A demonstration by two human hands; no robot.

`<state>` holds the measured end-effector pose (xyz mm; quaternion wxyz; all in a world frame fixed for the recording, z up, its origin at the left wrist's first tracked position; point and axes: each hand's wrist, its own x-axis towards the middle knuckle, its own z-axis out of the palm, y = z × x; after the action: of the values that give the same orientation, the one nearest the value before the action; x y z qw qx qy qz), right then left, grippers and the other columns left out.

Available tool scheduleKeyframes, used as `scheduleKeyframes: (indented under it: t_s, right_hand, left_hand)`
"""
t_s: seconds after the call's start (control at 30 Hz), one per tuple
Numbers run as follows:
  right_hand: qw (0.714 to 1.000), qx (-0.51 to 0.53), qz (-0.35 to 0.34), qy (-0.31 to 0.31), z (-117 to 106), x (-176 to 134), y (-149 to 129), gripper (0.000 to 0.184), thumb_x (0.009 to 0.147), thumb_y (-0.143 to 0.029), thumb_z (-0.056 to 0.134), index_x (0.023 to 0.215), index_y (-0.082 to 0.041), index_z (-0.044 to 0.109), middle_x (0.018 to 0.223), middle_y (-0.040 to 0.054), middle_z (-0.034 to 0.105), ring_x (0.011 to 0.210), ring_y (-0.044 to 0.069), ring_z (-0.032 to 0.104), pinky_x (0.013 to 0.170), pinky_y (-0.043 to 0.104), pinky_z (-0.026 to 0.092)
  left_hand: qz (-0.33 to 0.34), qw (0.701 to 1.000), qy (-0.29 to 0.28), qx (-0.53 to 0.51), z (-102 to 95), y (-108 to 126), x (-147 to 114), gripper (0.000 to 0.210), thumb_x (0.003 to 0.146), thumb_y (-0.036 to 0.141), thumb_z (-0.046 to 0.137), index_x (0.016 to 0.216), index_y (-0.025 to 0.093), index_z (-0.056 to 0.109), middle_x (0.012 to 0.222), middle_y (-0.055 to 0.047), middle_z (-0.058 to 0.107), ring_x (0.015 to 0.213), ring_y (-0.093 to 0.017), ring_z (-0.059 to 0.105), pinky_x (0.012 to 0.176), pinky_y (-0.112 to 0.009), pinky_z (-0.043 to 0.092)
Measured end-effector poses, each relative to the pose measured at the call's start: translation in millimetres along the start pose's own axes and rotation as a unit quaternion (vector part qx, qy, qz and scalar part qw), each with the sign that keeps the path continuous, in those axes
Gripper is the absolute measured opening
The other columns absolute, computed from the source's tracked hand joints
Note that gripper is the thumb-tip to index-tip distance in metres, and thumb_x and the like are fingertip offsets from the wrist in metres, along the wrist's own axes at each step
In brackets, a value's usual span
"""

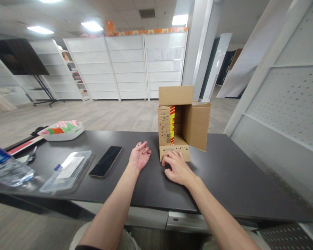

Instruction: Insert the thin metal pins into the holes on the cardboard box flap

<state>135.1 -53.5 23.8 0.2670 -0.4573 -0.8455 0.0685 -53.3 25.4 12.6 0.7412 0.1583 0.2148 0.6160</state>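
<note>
A cardboard box (pixel 185 119) stands on the dark desk with its opening toward me and its flaps spread. Small grey dots and a strip of yellow and red tape (pixel 172 125) mark its left flap. On the lower flap (pixel 162 152), a row of small dark spots shows. My right hand (pixel 177 167) reaches over this flap, fingers bent and thumb apart, the fingertips at its surface; anything tiny under them is hidden. My left hand (pixel 140 156) rests palm up left of the box, empty, with loosely curled fingers.
A black phone (pixel 106 161) lies left of my left hand. Beyond it are a clear plastic case (pixel 67 170) with a paper label, a water bottle (pixel 9 168) and a white tray (pixel 62 135) with colourful packets. A perforated panel (pixel 289 90) borders the right side.
</note>
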Motion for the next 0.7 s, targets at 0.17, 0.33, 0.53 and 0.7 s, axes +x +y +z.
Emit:
scheduleKeyframes:
  t_s: [0.17, 0.33, 0.53, 0.7]
  right_hand:
    - [0.999, -0.023, -0.005, -0.026, -0.2, -0.2, -2.7, 0.017, 0.065, -0.007, 0.047, 0.077, -0.019, 0.051, 0.092, 0.0021, 0.054, 0.094, 0.020, 0.044, 0.080, 0.034, 0.027]
    - [0.999, -0.029, -0.011, -0.036, 1.4, -0.6, -3.5, 0.015, 0.067, -0.007, 0.048, 0.075, -0.019, 0.051, 0.090, 0.0016, 0.053, 0.092, 0.019, 0.043, 0.079, 0.034, 0.027]
    - [0.999, -0.032, -0.007, -0.040, 3.1, -0.3, -2.3, 0.013, 0.069, -0.008, 0.048, 0.075, -0.019, 0.051, 0.089, 0.0018, 0.054, 0.090, 0.019, 0.043, 0.078, 0.034, 0.026]
    - [0.998, -0.036, -0.002, -0.047, 2.5, 0.0, -2.7, 0.012, 0.072, -0.008, 0.048, 0.074, -0.019, 0.052, 0.087, 0.0015, 0.053, 0.090, 0.019, 0.043, 0.077, 0.033, 0.025]
  left_hand:
    - [0.000, 1.000, -0.001, -0.001, 0.9, 0.3, -0.5, 0.025, 0.069, 0.003, 0.064, 0.066, 0.018, 0.044, 0.071, 0.004, 0.063, 0.043, -0.006, 0.033, 0.054, -0.026, 0.035]
    - [0.001, 1.000, -0.001, -0.001, 0.9, -0.1, -0.4, 0.026, 0.069, 0.002, 0.064, 0.065, 0.017, 0.043, 0.072, 0.004, 0.063, 0.043, -0.006, 0.033, 0.054, -0.026, 0.035]
    - [0.002, 1.000, -0.007, 0.002, 0.0, -0.1, 0.4, 0.027, 0.068, 0.003, 0.065, 0.065, 0.017, 0.043, 0.071, 0.004, 0.063, 0.043, -0.005, 0.033, 0.054, -0.026, 0.035]
    - [0.003, 1.000, -0.006, 0.007, 1.2, -0.2, -0.8, 0.026, 0.068, 0.003, 0.065, 0.065, 0.017, 0.043, 0.072, 0.004, 0.063, 0.043, -0.005, 0.033, 0.054, -0.026, 0.036]
